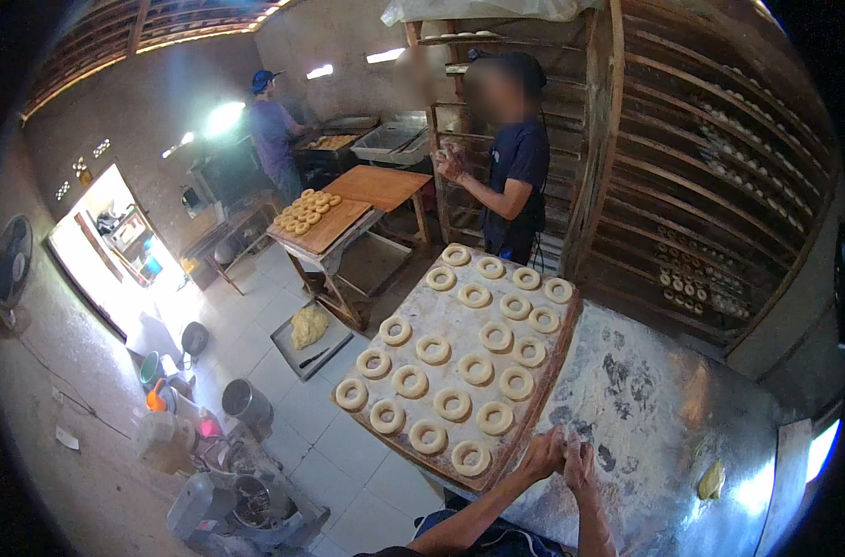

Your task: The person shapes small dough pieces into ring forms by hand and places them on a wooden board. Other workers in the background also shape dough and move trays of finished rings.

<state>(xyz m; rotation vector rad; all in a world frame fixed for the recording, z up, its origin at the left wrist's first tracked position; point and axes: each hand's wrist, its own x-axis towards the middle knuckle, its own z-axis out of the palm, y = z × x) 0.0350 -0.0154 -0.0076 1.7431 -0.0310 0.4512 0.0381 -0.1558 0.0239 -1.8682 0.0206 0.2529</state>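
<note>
My left hand (541,454) and my right hand (580,463) are close together over the floured metal table (664,408), with fingers curled in. Whatever is between them, if anything, is hidden. Just left of my hands lies a floured wooden board (413,295) bearing rows of ring-shaped pieces of dough (452,404); the nearest dough ring (470,458) is a short way from my left hand. Loose flour is smeared across the metal. A small lump of dough (711,481) rests toward the table's right side.
A person in dark clothes (515,167) stands beyond the board, by tall wooden racks (617,139) holding dough. Farther off, another person (272,139) works by trays. Dough rings fill part of a wooden table (385,188). A dough tray (288,357) and mixer (204,506) are at left.
</note>
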